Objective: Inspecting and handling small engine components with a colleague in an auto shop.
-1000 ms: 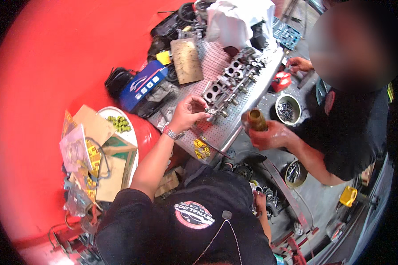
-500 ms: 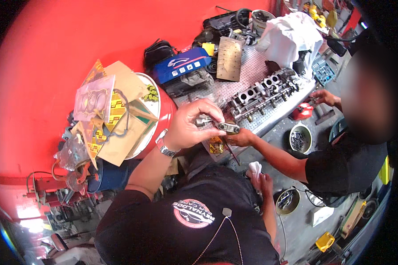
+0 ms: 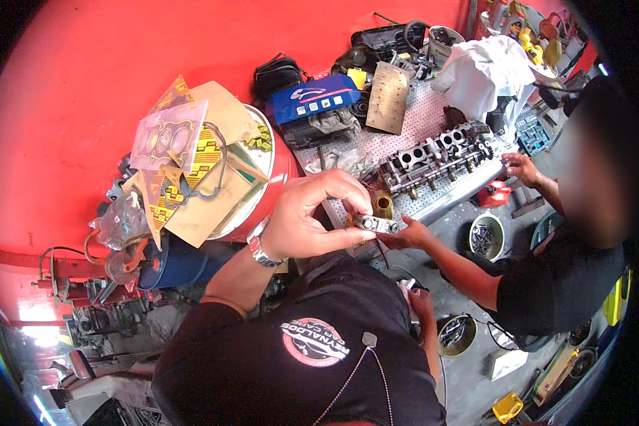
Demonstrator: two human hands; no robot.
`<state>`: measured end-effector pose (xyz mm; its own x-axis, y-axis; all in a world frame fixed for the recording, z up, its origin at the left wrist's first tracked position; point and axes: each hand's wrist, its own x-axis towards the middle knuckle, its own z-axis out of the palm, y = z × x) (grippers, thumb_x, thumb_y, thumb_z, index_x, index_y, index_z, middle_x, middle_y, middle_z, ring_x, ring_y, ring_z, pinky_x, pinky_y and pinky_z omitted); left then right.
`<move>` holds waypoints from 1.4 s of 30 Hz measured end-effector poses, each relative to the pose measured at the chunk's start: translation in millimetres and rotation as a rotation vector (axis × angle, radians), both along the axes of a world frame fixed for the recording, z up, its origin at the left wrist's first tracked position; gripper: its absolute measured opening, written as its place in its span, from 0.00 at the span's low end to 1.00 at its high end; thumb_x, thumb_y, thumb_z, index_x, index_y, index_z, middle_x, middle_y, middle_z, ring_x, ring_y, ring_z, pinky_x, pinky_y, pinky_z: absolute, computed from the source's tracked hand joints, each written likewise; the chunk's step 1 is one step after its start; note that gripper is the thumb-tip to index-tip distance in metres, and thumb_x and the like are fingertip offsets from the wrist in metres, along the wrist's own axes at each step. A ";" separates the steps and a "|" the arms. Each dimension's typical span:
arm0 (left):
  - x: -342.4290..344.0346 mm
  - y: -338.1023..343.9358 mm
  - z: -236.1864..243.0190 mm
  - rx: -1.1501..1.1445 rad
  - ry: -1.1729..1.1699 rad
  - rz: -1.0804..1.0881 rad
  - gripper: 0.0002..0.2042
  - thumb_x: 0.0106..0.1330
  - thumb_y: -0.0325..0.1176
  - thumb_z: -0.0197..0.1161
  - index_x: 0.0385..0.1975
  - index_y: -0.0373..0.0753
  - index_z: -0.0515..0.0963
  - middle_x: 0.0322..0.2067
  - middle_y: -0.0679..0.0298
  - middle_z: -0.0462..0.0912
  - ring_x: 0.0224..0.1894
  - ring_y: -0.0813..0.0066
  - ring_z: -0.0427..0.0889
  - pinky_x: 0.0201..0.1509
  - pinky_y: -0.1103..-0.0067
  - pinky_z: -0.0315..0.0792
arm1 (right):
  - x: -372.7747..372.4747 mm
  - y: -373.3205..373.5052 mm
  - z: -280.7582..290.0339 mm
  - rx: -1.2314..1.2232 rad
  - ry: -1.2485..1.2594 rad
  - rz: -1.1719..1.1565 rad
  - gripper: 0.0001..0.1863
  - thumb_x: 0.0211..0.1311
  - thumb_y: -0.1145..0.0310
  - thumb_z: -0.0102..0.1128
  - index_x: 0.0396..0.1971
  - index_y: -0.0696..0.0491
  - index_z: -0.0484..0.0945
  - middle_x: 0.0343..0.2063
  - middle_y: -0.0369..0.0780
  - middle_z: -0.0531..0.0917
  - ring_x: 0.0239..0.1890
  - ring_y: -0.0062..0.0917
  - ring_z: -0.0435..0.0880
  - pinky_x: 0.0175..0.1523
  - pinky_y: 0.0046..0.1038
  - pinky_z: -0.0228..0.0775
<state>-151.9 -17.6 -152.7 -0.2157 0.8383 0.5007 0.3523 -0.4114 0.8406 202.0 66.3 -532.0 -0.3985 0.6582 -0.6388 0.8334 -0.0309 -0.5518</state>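
Note:
Between thumb and fingertips, my left hand [image 3: 316, 216] pinches a camshaft bearing cap [image 3: 378, 224], a small silver metal block with two round holes. Lower down, close against my trouser leg, my right hand [image 3: 422, 304] is closed on a crumpled white cloth [image 3: 407, 285], partly hidden. A co-worker's hand [image 3: 410, 234] is just right of the cap; whether it touches is unclear. Beyond it a cylinder head [image 3: 433, 160] with its camshaft lies on the perforated metal table [image 3: 433, 106]. An amber cup-like container [image 3: 383, 204] stands behind the cap.
A red-sided drum [image 3: 280, 167] at left carries gaskets and cardboard [image 3: 220, 106]. On the table are a blue box [image 3: 314, 99], a gasket plate [image 3: 388, 98] and white cloth [image 3: 486, 67]. Bins of small metal parts [image 3: 485, 236] stand on the floor. The co-worker's other hand [image 3: 522, 170] is beside the cylinder head.
My left hand has moved slightly right and down with the bearing cap, now tilted differently. The view has shifted, so the table appears further right. The co-worker's near hand has opened somewhat beside the cap.

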 end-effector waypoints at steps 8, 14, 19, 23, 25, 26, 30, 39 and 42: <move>8.7 -5.1 6.3 -0.013 0.071 -0.008 0.14 0.49 0.22 0.74 0.35 0.38 0.79 0.37 0.61 0.84 0.42 0.67 0.84 0.46 0.75 0.77 | -41.0 11.6 189.6 -0.503 0.949 -0.266 0.09 0.57 0.69 0.61 0.35 0.57 0.79 0.28 0.37 0.82 0.26 0.20 0.80 0.33 0.20 0.70; 24.7 -0.7 15.0 -0.026 0.211 -0.044 0.15 0.47 0.15 0.73 0.34 0.33 0.78 0.33 0.56 0.82 0.40 0.65 0.85 0.44 0.73 0.79 | -114.6 11.6 329.0 0.444 1.329 -0.175 0.15 0.56 0.67 0.62 0.41 0.58 0.78 0.40 0.45 0.79 0.40 0.28 0.80 0.39 0.28 0.74; 29.8 -7.0 25.0 -0.056 0.335 0.008 0.14 0.49 0.19 0.69 0.36 0.37 0.78 0.37 0.61 0.83 0.41 0.67 0.84 0.43 0.76 0.78 | -158.8 13.1 354.8 0.869 1.219 0.268 0.18 0.49 0.74 0.68 0.43 0.58 0.80 0.37 0.48 0.81 0.35 0.38 0.83 0.38 0.30 0.76; 25.7 -12.8 18.7 -0.135 0.266 0.010 0.14 0.49 0.17 0.69 0.36 0.36 0.78 0.36 0.60 0.83 0.40 0.68 0.85 0.43 0.77 0.78 | -164.1 22.3 345.4 0.820 1.189 0.138 0.13 0.49 0.77 0.67 0.37 0.58 0.81 0.30 0.45 0.82 0.29 0.36 0.83 0.34 0.30 0.75; 24.4 -13.0 9.0 -0.147 0.135 0.017 0.13 0.50 0.17 0.70 0.35 0.34 0.77 0.35 0.57 0.83 0.39 0.69 0.84 0.43 0.77 0.77 | -166.6 15.9 353.3 0.858 1.215 0.159 0.11 0.49 0.78 0.67 0.36 0.58 0.81 0.30 0.45 0.81 0.29 0.35 0.83 0.34 0.30 0.75; 23.8 -14.0 5.6 -0.150 0.132 0.015 0.13 0.50 0.17 0.70 0.35 0.34 0.77 0.35 0.57 0.83 0.39 0.69 0.84 0.43 0.77 0.77 | -167.3 10.7 356.8 0.902 1.235 0.170 0.10 0.49 0.79 0.67 0.34 0.58 0.80 0.30 0.44 0.81 0.28 0.34 0.82 0.33 0.30 0.74; 21.8 -18.7 -0.9 -0.237 -0.108 -0.045 0.14 0.51 0.17 0.71 0.36 0.33 0.74 0.39 0.53 0.80 0.44 0.69 0.82 0.48 0.75 0.77 | -168.4 15.9 348.8 0.862 1.218 0.247 0.11 0.48 0.80 0.68 0.34 0.58 0.80 0.31 0.43 0.81 0.29 0.34 0.83 0.33 0.29 0.74; 14.9 -16.5 -30.0 -0.054 -0.521 -0.196 0.24 0.47 0.10 0.69 0.41 0.38 0.68 0.37 0.55 0.76 0.44 0.63 0.82 0.51 0.64 0.79 | -137.3 31.1 306.6 0.151 1.213 -0.274 0.02 0.63 0.79 0.56 0.33 0.61 0.77 0.33 0.38 0.78 0.35 0.18 0.76 0.41 0.20 0.66; 14.5 -15.0 -30.1 -0.022 -0.557 -0.223 0.24 0.47 0.09 0.68 0.41 0.38 0.68 0.37 0.55 0.76 0.44 0.63 0.82 0.51 0.63 0.80 | -134.0 29.2 291.2 0.178 1.162 -0.243 0.05 0.64 0.75 0.54 0.33 0.61 0.77 0.31 0.37 0.79 0.31 0.17 0.78 0.38 0.19 0.68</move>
